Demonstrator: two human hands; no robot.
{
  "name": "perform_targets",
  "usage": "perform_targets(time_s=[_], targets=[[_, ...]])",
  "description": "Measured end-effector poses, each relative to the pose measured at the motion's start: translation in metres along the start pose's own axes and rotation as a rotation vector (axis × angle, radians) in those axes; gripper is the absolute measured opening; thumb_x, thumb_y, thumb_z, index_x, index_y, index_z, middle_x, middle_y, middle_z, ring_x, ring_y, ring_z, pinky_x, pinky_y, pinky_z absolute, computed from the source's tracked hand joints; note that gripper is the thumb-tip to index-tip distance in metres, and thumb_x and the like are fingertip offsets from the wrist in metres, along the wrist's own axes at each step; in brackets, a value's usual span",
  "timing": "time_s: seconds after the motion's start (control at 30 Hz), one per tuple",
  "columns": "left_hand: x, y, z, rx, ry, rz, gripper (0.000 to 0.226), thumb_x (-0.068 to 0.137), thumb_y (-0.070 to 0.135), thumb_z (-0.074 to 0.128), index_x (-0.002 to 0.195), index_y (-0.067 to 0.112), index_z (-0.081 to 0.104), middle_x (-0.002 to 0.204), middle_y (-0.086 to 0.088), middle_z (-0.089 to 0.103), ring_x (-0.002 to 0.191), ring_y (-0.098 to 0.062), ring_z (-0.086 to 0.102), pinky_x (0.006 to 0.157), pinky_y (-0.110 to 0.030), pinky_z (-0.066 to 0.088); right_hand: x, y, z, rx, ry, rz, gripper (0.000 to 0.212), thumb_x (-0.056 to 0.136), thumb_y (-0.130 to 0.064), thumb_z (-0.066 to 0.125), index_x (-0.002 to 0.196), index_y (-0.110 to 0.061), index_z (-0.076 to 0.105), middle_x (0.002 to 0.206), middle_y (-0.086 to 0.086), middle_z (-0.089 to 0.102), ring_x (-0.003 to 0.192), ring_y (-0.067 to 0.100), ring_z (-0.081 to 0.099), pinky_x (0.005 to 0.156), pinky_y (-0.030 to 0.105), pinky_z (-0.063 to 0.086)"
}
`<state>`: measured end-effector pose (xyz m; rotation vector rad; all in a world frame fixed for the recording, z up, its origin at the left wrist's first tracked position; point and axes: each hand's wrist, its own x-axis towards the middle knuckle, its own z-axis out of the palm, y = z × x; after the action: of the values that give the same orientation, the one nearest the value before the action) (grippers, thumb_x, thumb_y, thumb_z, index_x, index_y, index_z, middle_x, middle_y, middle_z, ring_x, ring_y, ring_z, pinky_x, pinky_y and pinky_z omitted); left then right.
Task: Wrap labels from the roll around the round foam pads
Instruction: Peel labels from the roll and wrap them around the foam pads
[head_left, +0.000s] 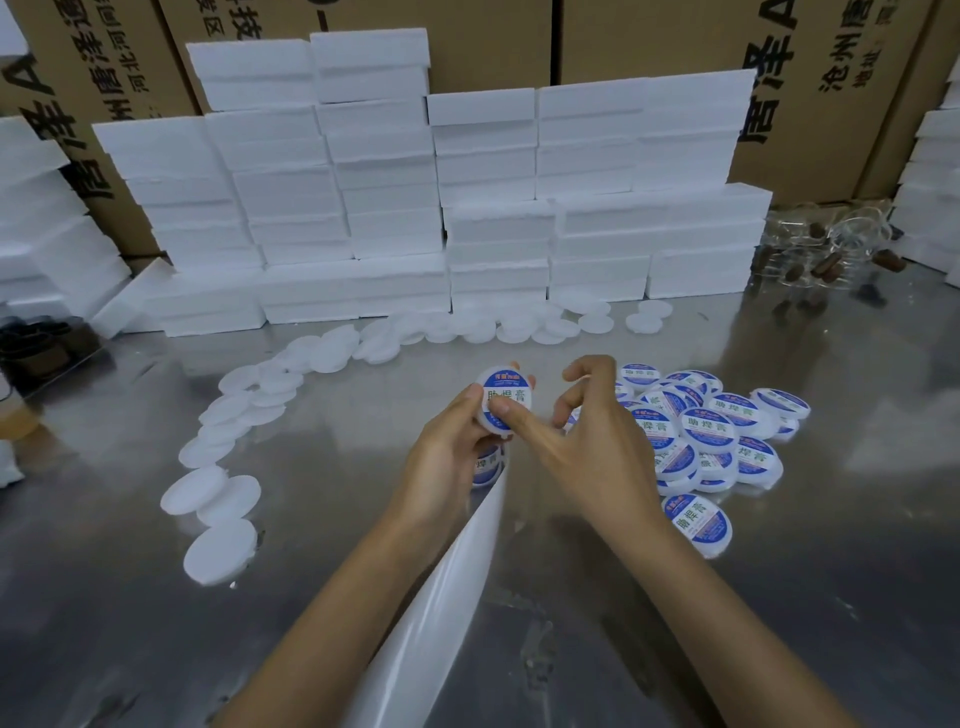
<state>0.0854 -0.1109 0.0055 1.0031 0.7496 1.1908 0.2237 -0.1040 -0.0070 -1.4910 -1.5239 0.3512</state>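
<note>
Steel table (130, 597), left hand (447, 447) gripping pad (506, 397)

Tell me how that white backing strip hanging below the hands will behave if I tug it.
The backing strip probably flops: it curves and twists as it trails toward the camera. Its glossy sheen suggests a slick surface that may slip through fingers. It looks thin and light, so a tug likely drags it across the metal table.

Head-worn view, down over table (156, 649)
</note>
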Motion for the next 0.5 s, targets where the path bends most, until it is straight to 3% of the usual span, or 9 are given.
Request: perform_targets(time_s=[0.13,0.23,0.3,0.4,0.5], targets=[[-0.0004,-0.0002,0.0051,-0.115,-0.051,-0.037,0.045,0.104,0.029,0.034,0.134,0.005,0.056,0.133,-0.006,0.066,0.126,-0.018,0.060,0.111,-0.033,0.040,-0.0041,0.0043,0.0029,-0.124,-0.022,-0.129,0.064,0.068,-0.098,0.029,0.080,-0.035,0.036,0.070,-0.022,0.055,0.063,-0.001,0.055,0.049,0.026,0.030],[-0.0018,0.0031,0.0047,-0.220,-0.114,-0.077,0.049,0.096,0.033,0.042,0.133,0.005,0.058,0.135,-0.012,0.064,0.128,-0.023,0.059,0.111,-0.035,0.040,-0.0041,0.0040,0.0044,-0.140,-0.007,-0.179,0.059,0.078,-0.090,0.027,0.099,-0.039,0.048,0.057,-0.019,0.052,0.057,-0.007,0.050,0.052,0.019,0.029],[-0.0026,0.0045,0.0033,-0.237,-0.118,-0.074,0.047,0.093,0.033,0.045,0.125,0.005,0.066,0.130,-0.014,0.067,0.123,-0.024,0.063,0.107,-0.034,0.043,-0.0025,0.0044,0.0051,-0.117,0.009,-0.204,0.051,0.085,-0.081,0.026,0.094,-0.035,0.048,0.053,-0.018,0.050,0.052,-0.005,0.047,0.050,0.019,0.028],[-0.0015,0.0029,0.0045,-0.131,-0.059,-0.038,0.038,0.096,0.029,0.045,0.110,0.011,0.075,0.119,-0.011,0.073,0.110,-0.020,0.069,0.096,-0.028,0.051,-0.0021,0.0049,0.0061,-0.076,0.049,-0.219,0.040,0.095,-0.064,0.028,0.076,-0.029,0.034,0.051,-0.010,0.046,0.050,0.007,0.046,0.047,0.027,0.028],[-0.0010,0.0013,0.0005,0.207,0.044,0.137,0.030,0.104,0.015,0.045,0.127,0.020,0.064,0.110,-0.005,0.075,0.093,-0.016,0.072,0.080,-0.022,0.055,0.0006,0.0098,0.0039,-0.086,0.066,-0.217,0.038,0.101,-0.050,0.030,0.080,-0.023,0.047,0.054,-0.010,0.044,0.052,0.017,0.050,0.050,0.033,0.033]])
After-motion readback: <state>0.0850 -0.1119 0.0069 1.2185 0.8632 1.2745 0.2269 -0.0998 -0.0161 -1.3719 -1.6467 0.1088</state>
